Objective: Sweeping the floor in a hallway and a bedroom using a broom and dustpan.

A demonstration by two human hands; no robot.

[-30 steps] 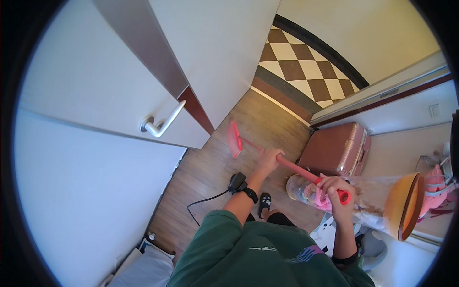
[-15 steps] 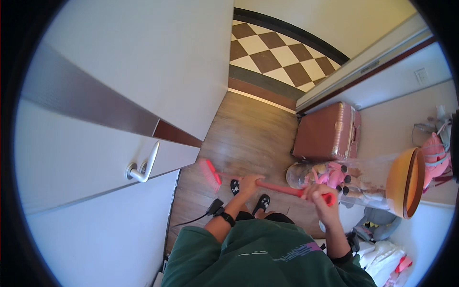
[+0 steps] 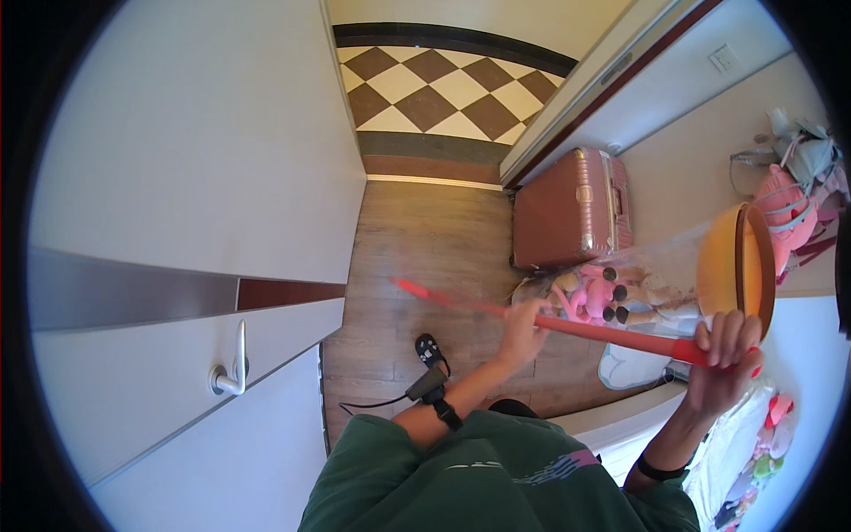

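A broom with a long red handle point(image 3: 612, 332) slants across in front of me, its top end at the right. My left hand point(image 3: 525, 328) is closed round the middle of the handle. At the upper end, my right hand point(image 3: 725, 355) grips the red grip, with fingers wrapped over it. The broom head point(image 3: 412, 288) points away to the left over the wood floor and is smeared by motion, so its bristles barely show. Whether it touches the floor I cannot tell.
A white door point(image 3: 177, 337) with a silver handle point(image 3: 232, 365) stands at the left. To the right are a pink suitcase point(image 3: 567, 213) and a clear tall bin of soft toys point(image 3: 589, 293) with a yellow rim point(image 3: 722, 257). Checkered tiles point(image 3: 443, 93) lie beyond the threshold.
My right hand has swung rightward and up with the handle's end. My left hand has moved right, and the broom head has shifted slightly right and away. My view has turned.
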